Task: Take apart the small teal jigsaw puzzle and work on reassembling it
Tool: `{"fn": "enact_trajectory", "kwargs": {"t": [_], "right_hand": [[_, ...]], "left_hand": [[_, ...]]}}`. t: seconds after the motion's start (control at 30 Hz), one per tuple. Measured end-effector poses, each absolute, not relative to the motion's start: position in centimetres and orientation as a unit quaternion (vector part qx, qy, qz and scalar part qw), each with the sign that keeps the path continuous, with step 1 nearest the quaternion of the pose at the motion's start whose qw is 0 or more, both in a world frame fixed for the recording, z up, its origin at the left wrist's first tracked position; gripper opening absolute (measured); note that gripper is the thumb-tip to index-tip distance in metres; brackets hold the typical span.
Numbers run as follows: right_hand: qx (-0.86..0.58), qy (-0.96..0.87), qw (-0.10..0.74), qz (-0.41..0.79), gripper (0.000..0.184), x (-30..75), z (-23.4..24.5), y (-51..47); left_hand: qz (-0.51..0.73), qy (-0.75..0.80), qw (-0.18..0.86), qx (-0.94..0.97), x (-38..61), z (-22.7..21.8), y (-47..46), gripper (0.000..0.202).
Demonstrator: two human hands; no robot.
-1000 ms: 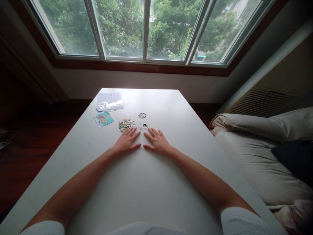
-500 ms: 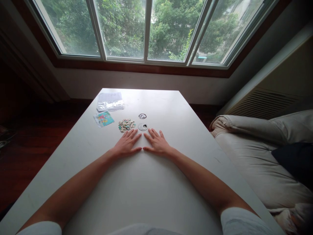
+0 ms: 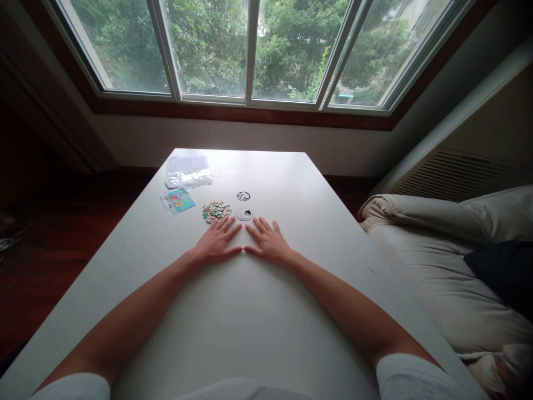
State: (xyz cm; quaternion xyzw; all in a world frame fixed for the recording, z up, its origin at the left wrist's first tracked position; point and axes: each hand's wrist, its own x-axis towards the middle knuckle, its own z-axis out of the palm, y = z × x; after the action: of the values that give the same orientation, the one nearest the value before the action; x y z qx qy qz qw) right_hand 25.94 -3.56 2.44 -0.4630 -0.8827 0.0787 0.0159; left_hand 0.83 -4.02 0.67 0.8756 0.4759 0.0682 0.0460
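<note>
Both of my hands lie palm down on the white table [image 3: 250, 311], fingers spread, holding nothing. My left hand [image 3: 217, 240] has its fingertips close to a pile of small jigsaw puzzle pieces [image 3: 216, 211]. My right hand [image 3: 267, 240] rests beside it, the two thumb tips almost meeting. Just beyond the fingertips is a round metal-rimmed disc [image 3: 244, 214] with a dark spot. Behind that lies a second round piece [image 3: 243, 196] with a dark rim. Left of the pile is a colourful picture card [image 3: 178, 200], apparently in a clear sleeve.
A clear plastic bag [image 3: 189, 171] with papers lies at the table's far left corner. Past the far edge are a wall and a window [image 3: 250, 53]. A pale sofa [image 3: 433, 266] stands along the right side, with a dark cushion [image 3: 503, 275] on it.
The view has shifted very slightly. Neither hand has visibly moved on the table, and the objects lie as before.
</note>
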Motion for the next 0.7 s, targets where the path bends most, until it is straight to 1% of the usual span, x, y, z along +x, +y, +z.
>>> {"fn": "enact_trajectory", "kwargs": {"t": [0.23,0.5,0.7], "right_hand": [[-0.455,-0.887,0.020,0.076,0.086,25.9,2.5,-3.2],[-0.436,-0.897,0.029,0.064,0.077,26.4,2.2,-2.4],[-0.450,-0.890,0.010,0.073,0.084,26.0,2.0,-2.6]], "left_hand": [[0.066,0.478,0.042,0.875,0.7,1.0,-4.1,0.085],[0.074,0.505,0.038,0.859,0.9,0.8,-4.4,0.083],[0.070,0.499,0.039,0.863,0.8,1.1,-4.2,0.085]]}}
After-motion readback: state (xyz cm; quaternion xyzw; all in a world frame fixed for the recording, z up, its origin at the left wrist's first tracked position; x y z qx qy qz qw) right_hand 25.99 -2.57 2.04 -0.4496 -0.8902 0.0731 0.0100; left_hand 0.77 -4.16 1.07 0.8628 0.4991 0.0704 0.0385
